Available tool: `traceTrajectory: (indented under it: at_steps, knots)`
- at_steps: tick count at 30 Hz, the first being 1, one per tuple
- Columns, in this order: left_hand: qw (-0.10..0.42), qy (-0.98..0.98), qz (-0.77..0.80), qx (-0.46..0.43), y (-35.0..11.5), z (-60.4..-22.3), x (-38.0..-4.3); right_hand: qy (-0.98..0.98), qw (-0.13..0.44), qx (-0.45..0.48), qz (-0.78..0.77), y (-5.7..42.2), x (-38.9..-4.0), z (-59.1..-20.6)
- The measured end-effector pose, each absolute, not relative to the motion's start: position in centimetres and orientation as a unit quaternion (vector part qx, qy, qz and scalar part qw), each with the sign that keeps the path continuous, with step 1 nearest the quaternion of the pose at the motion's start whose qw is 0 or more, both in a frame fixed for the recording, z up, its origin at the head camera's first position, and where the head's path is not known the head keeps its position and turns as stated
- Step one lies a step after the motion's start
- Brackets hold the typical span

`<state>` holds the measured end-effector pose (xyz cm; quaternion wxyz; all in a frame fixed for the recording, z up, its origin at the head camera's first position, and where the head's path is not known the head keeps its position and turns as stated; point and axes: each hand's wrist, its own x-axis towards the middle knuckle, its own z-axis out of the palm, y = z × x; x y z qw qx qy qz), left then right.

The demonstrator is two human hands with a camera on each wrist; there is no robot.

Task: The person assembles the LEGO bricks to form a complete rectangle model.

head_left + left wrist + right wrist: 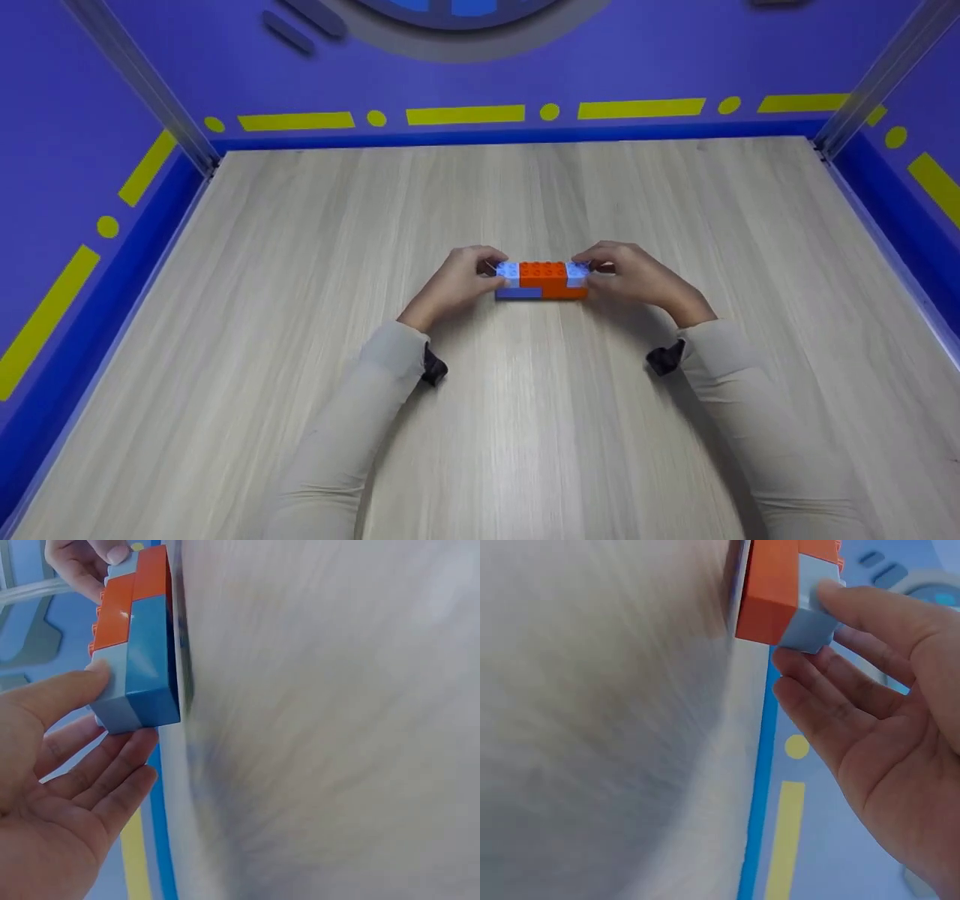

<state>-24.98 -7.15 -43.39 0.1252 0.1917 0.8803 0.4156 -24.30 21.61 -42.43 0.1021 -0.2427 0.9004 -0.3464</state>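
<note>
A two-layer block of toy building bricks lies across the middle of the head view. Its bottom layer has a darker blue brick (517, 293) on the left and an orange brick (769, 600) on the right. On top sit a studded orange brick (542, 271) and a light blue brick at either end. My left hand (466, 274) pinches the left light blue brick (112, 686), thumb on its near side. The right light blue brick (814, 604) is between the thumb and fingers of my right hand (628, 271). Whether the block touches the table cannot be told.
The pale wood table (300, 300) stretches around the block. Purple-blue panels with yellow markings stand at the back wall (450, 82) and both sides. Each sleeved wrist carries a small black camera, such as the left wrist camera (433, 367).
</note>
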Motion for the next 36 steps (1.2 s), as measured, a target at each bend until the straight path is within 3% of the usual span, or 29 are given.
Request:
traceTrajectory:
  at_steps: [17,36]
  knots:
    - [0.088,0.854,0.503,0.102,-6.6,-44.5,-27.3,0.901,0.104,-0.143,-0.395,21.1,-26.8,-42.9]
    - [0.085,0.875,0.464,0.107,-6.6,-44.8,-27.3,0.910,0.079,-0.082,-0.400,19.4,-27.7,-43.9]
